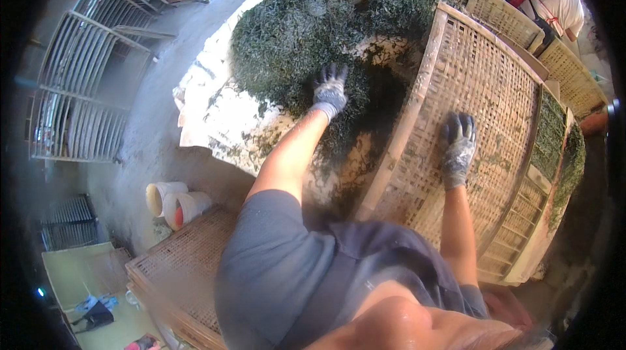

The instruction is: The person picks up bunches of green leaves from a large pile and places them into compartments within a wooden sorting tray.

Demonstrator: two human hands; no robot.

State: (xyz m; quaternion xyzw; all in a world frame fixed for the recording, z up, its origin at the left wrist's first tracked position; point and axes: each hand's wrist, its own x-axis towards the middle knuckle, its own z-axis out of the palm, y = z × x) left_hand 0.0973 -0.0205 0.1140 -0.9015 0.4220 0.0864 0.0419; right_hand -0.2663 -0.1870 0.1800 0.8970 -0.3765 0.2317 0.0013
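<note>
My left hand (330, 91), in a grey-coated work glove, rests with fingers spread against a large heap of dark green stringy leaves (298, 32). The heap lies on a pale sheet (208, 105) strewn with leaf bits. My right hand (458, 150), gloved alike, lies palm down on a woven bamboo tray (494, 71). It is not gripping the tray's frame. A few green scraps cling to the weave. Beyond the tray's right edge, a layer of the same leaves (547, 134) shows on another surface.
Two white buckets (166, 198) stand on the floor at left, beside stacked woven trays (190, 252). Slatted racks (88, 90) line the far left. Another person (555, 0) is at the upper right, near more woven trays (572, 73).
</note>
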